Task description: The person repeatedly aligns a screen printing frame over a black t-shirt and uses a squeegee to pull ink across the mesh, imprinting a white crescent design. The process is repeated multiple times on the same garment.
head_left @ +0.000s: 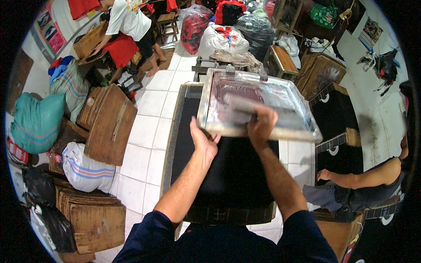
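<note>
A printing screen [298,122] in a pale frame is raised at a tilt over a board covered in black fabric [219,175]. My left hand [202,138] grips the screen's lower left edge. My right hand [262,122] is closed on a squeegee [239,105], blurred by motion, above the screen's inner face. Dark maroon ink [232,92] lies on the mesh. The screen hangs from metal clamps [230,71] at its far edge.
Stacked wooden boards [107,127] and sacks [37,118] line the left. A person in a white shirt [127,24] bends at upper left. A seated person's arm [359,177] rests beside black-covered boards [340,118] at right. Bagged cloth [223,37] fills the back of the tiled floor [140,166].
</note>
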{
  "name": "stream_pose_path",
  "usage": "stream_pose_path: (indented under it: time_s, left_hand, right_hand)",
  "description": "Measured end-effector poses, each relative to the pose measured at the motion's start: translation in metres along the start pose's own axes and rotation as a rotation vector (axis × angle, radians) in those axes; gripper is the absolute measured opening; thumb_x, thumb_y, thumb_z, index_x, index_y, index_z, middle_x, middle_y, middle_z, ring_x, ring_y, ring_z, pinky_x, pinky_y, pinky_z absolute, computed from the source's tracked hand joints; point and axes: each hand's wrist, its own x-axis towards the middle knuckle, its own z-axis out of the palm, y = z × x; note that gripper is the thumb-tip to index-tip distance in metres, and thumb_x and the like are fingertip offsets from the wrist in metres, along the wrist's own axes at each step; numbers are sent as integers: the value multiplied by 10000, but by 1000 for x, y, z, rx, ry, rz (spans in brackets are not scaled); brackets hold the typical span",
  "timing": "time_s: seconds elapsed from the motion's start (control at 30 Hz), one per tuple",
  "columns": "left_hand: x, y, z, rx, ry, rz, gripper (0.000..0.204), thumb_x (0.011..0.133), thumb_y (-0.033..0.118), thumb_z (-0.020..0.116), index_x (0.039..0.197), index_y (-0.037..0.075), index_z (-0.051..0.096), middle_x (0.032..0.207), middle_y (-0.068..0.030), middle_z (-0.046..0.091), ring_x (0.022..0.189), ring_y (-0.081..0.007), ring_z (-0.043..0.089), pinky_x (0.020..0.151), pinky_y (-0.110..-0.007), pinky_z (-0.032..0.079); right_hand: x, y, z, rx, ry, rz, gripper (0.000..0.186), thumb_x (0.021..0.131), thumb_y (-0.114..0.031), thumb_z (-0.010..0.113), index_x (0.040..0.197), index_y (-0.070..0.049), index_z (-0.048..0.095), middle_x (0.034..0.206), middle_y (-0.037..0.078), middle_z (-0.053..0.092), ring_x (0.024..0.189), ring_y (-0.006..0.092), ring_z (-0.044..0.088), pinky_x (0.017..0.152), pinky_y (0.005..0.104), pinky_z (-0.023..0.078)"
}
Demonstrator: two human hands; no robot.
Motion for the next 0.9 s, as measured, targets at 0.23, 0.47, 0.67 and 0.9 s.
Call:
stream_pose_path:
  time_s: [0.23, 0.47, 0.67, 0.9]
  left_hand:
    - [41, -54, -119, 253, 278, -236, 572, 985, 525, 530, 1332, 71, 542, 1238, -135, 572, 1103, -276, 574, 1001, -501, 458]
    - [75, -68, -158, 1870, -54, 996, 1270, 630, 616, 920, 1508, -100, 344, 1499, -301, 458, 1445, -433, 424, 1217, -582, 278]
    - [84, -68, -157, 1924, -39, 902, 1277, 639, 623, 915, 1503, -116, 335, 1465, -288, 494, 1458, -386, 427, 1225, -616, 248]
    - [81, -69, -159, 1969, -67, 932, 1287, 657, 594, 920, 1544, -62, 255, 1533, -271, 401, 1491, -401, 365, 1220, -635, 244]
  right_hand:
    - [-42, 53, 60, -45, -400, 16, 457, 728, -19, 672, 1172, -122, 641, 1060, 72, 641, 1093, 292, 582, 1065, 496, 365]
    - [14, 104, 181, -149, -588, -42, 384, 774, -70, 710, 1145, -141, 639, 1080, 65, 651, 1060, 302, 610, 921, 485, 412]
    - [50, 114, 251, -177, -646, -78, 373, 818, -234, 789, 1149, -138, 647, 1149, 65, 668, 1096, 311, 621, 939, 523, 422]
    - [31, 103, 235, 0, -679, -233, 400, 804, -356, 807, 1119, -161, 656, 1078, 32, 643, 1092, 283, 603, 935, 518, 417]
